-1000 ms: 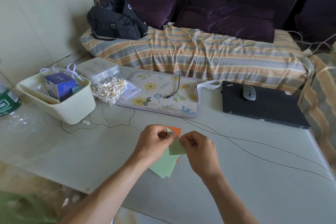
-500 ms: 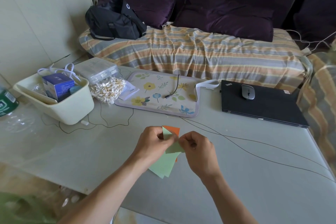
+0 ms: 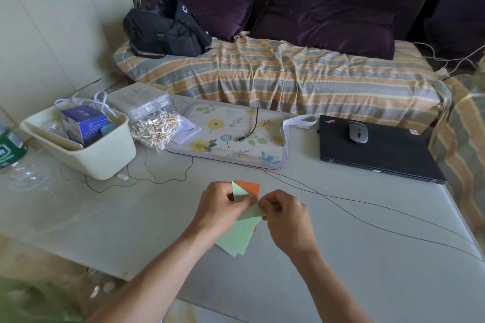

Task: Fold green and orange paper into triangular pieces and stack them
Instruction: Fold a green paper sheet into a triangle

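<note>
From the head view, your left hand (image 3: pixel 223 204) and right hand (image 3: pixel 284 214) are close together above the desk (image 3: pixel 341 257), both pinching the green paper (image 3: pixel 248 206). You've got it lifted, likely so the fold can be lined up. Under your hands more green sheets (image 3: pixel 237 240) lie fanned out, with orange paper (image 3: pixel 249 187) peeking out just behind.
</note>
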Demonstrator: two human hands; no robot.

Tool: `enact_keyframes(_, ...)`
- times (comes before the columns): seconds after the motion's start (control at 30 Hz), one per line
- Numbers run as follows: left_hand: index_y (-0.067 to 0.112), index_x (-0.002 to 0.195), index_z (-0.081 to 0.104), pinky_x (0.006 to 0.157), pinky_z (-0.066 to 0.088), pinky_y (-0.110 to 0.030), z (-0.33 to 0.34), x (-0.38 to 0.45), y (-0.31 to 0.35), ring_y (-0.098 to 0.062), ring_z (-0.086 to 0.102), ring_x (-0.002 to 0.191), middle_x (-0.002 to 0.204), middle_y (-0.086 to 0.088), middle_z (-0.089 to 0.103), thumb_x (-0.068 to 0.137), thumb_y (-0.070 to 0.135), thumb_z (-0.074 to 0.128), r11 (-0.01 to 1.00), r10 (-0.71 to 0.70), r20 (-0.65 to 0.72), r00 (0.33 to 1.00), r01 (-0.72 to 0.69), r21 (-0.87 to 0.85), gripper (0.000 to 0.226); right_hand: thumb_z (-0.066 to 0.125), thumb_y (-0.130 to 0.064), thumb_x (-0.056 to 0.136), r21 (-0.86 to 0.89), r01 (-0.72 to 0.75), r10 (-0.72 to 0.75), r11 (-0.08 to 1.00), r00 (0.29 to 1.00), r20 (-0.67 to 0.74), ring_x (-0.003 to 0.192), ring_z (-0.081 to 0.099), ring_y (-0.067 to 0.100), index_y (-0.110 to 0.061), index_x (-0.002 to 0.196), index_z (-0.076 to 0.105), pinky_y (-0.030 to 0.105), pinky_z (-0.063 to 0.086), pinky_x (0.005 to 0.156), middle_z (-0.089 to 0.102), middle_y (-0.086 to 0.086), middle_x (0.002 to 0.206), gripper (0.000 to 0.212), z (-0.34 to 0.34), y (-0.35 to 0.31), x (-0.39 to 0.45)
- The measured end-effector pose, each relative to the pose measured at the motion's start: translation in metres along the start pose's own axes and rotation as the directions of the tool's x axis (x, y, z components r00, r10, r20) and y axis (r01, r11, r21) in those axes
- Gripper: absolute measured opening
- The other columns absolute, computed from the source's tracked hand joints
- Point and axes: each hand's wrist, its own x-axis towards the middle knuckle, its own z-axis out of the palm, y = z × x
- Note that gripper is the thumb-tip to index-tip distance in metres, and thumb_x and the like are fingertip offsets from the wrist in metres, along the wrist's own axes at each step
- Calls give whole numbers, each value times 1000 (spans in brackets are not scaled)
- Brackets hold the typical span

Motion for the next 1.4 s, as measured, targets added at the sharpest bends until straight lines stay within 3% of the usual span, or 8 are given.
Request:
enact_keyframes(0.2, 8, 79, 73, 60, 63, -49, -3, 6, -4, -32, 75, 63, 73, -11, 76, 84, 25, 79, 1000, -4, -4, 1000, 4, -1, 18, 61, -12, 94, 39, -16, 14, 999, 999, 33, 63, 58, 3, -14, 81, 71, 10, 41, 54, 71, -1, 72, 16, -5, 1, 2)
enact_keyframes(0.37, 9, 77, 73, 55, 58, -35, -1, 7, -4, -24, 74, 60, 69, -6, 75, 84, 26, 80, 999, 11, -42, 999, -9, 52, 20, 58, -9, 94, -2, -2, 2, 1000, 1000, 17, 67, 60, 9, -10, 81, 69, 13, 42, 54, 70, 1, 70, 17, -3, 3, 2)
enact_keyframes(0.63, 13, 77, 75, 61, 60, -44, -4, 12, -7, -26, 75, 67, 70, -5, 75, 82, 29, 81, 998, 6, -93, 996, 1, 68, 18, 58, -10, 93, -9, -14, 14, 1000, 1000, 28, 63, 60, 5, -11, 80, 70, 10, 42, 55, 69, -5, 69, 17, -6, 9, 4)
enact_keyframes(0.9, 11, 80, 76, 54, 58, -30, -4, 11, -7, -21, 75, 62, 72, -4, 76, 85, 25, 80, 998, -10, -93, 996, 16, 68, 15, 57, -12, 91, -18, -30, 30, 999, 999, 19, 63, 60, 5, -13, 78, 69, 11, 42, 52, 70, -4, 68, 18, -3, 9, 4)
enact_keyframes(1.03, 12, 81, 76, 58, 58, -34, -2, 8, -7, -22, 75, 64, 71, -2, 76, 85, 27, 79, 997, -18, -76, 997, 23, 70, 16, 55, -14, 89, -51, -26, 25, 998, 1000, -15, 74, 62, 20, -11, 75, 64, 16, 42, 54, 69, 0, 69, 17, 0, 8, 3)
enact_keyframes(1.17, 8, 80, 74, 46, 52, -26, 1, 2, -1, -25, 74, 59, 70, -8, 76, 88, 22, 76, 999, -38, -33, 999, 38, 0, 16, 58, -14, 89, -5, 31, -31, 1000, 999, -10, 71, 60, 11, -14, 75, 63, 14, 42, 57, 68, -5, 70, 15, 0, 4, 2)
enact_keyframes(1.33, 9, 82, 75, 60, 62, -51, 4, 0, 1, -40, 74, 65, 77, -18, 76, 86, 20, 76, 992, -67, 48, 997, 72, -105, 12, 58, -12, 92, 15, 59, -59, 998, 998, -18, 68, 61, 12, -14, 76, 64, 18, 44, 58, 68, -3, 69, 17, 1, 5, 3)
enact_keyframes(1.4, 14, 80, 78, 67, 63, -49, 6, 2, -1, -36, 75, 72, 78, -14, 76, 81, 22, 79, 995, -61, 48, 997, 65, -70, 8, 58, -12, 93, 31, 53, -52, 998, 999, -13, 69, 61, 10, -13, 79, 66, 15, 43, 57, 68, -4, 68, 16, 0, 5, 3)
